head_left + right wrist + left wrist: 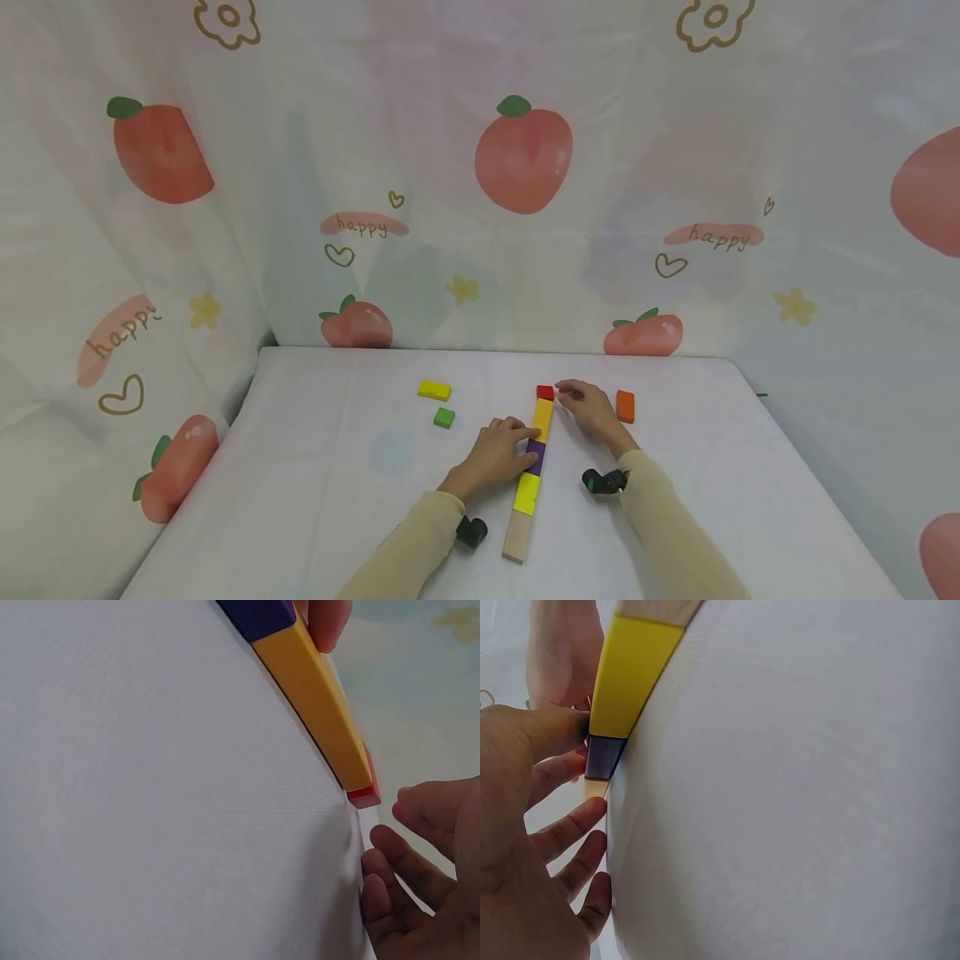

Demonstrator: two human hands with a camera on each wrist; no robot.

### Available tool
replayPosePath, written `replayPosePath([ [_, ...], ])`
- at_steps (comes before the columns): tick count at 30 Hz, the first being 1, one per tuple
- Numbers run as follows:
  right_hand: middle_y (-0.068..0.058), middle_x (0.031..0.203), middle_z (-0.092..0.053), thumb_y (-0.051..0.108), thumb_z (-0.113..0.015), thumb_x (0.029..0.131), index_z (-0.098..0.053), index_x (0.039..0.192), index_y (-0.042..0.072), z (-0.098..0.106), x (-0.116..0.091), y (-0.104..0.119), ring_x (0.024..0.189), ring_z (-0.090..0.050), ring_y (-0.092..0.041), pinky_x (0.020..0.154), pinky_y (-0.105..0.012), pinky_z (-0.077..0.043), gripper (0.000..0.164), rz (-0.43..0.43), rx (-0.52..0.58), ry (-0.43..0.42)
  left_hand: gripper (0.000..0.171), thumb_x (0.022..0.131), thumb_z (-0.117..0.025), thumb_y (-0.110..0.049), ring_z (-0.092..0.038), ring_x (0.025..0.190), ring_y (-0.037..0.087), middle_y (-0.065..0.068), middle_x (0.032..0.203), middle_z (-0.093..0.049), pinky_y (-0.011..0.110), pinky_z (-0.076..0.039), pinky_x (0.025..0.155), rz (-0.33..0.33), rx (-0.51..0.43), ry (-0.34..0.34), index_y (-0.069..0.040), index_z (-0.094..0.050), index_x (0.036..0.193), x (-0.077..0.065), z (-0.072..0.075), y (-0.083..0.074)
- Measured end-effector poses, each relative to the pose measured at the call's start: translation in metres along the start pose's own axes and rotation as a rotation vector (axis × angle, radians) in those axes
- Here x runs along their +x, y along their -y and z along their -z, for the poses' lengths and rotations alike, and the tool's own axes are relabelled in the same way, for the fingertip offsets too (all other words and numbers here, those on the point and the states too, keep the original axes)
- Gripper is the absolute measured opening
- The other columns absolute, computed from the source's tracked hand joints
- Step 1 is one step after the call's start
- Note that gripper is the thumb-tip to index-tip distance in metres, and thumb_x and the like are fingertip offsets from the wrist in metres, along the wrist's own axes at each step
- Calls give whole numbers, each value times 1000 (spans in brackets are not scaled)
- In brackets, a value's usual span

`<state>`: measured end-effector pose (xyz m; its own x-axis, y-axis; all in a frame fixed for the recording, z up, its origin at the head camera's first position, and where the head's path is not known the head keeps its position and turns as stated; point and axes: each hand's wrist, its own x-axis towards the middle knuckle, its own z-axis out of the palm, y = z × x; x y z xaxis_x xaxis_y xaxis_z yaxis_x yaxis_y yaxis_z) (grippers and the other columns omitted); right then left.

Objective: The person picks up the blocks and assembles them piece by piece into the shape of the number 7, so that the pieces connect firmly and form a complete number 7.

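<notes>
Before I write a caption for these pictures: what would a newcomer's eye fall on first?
A newcomer would likely notice the line of blocks first, running up the white table from a plain wooden block to a red block at the far end. The left grip touches the line midway, and the right grip is just right of the red block, not touching it. Behind, a large red fruit is printed high on the backdrop.

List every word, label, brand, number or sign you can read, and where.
"happy": left pink patch on the back curtain
"happy": right pink patch, same curtain
"happy": pink patch on the left curtain, last letter distorted
Far yellow block: faint marks, too small to read
No other text seen.
</notes>
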<state>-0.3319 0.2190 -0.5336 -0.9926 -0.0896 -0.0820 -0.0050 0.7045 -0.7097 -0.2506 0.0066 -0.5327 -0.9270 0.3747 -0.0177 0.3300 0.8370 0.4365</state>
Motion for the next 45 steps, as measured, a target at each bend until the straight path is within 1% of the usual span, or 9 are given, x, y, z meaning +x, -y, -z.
replayPosePath([
  [9,-13,133,-59,26,-53,102,-58,134,17,8,-8,4,121,-54,-33,99,-48,-51,34,-4,-18,-35,46,92,-66,-42,-49,122,19,-3,133,-57,38,-43,105,-7,-4,-2,-36,-57,137,-1,0,0],
  [14,-15,129,-62,23,-55,100,-59,132,11,20,-15,7,119,-55,-34,98,-49,-51,34,51,-10,-81,45,93,-66,-42,-48,123,19,-3,134,-57,38,-43,106,0,-12,1,-37,-57,137,-1,1,0],
  [20,-16,126,-64,20,-57,99,-61,128,6,36,-25,3,114,-58,-34,90,-47,-53,33,119,-59,-149,46,93,-66,-41,-48,122,18,-3,134,-57,37,-43,105,1,-19,2,-36,-57,137,-2,1,-1],
  [26,-20,116,-68,15,-61,95,-65,120,2,52,-36,-6,103,-64,-34,80,-34,-51,29,176,-62,-232,46,93,-66,-41,-48,123,19,-3,134,-57,37,-42,106,-3,-19,2,-36,-57,138,-3,1,-1],
  [29,-21,114,-68,15,-61,95,-65,120,2,58,-41,-12,95,-66,-31,72,-26,-51,29,160,-49,-242,46,93,-66,-41,-48,123,19,-3,134,-56,38,-42,106,-2,-14,4,-37,-56,137,-2,1,-1],
  [31,-21,114,-67,16,-61,95,-65,121,3,61,-43,-15,92,-66,-29,71,-25,-51,29,134,-50,-244,46,93,-66,-41,-48,123,19,-3,134,-56,38,-42,106,-2,-13,5,-37,-56,138,-2,2,-1],
  [36,-22,114,-67,18,-60,96,-64,122,3,67,-48,-20,103,-62,-34,83,-38,-48,31,110,-76,-262,46,93,-65,-40,-48,124,20,-2,135,-56,39,-42,107,-6,-14,2,-35,-57,138,-2,4,-1],
  [38,-23,115,-67,18,-59,95,-64,122,2,69,-50,-23,107,-61,-36,84,-40,-47,31,106,-84,-264,46,93,-66,-40,-48,124,20,-2,135,-57,39,-42,106,-7,-13,-1,-35,-57,138,-2,4,-1],
  [45,-23,122,-64,18,-59,96,-62,125,1,72,-53,-34,108,-60,-38,74,-29,-49,34,55,-82,-263,46,93,-65,-40,-48,124,20,-2,135,-57,38,-42,107,-13,-8,-1,-35,-56,138,-2,3,0],
])
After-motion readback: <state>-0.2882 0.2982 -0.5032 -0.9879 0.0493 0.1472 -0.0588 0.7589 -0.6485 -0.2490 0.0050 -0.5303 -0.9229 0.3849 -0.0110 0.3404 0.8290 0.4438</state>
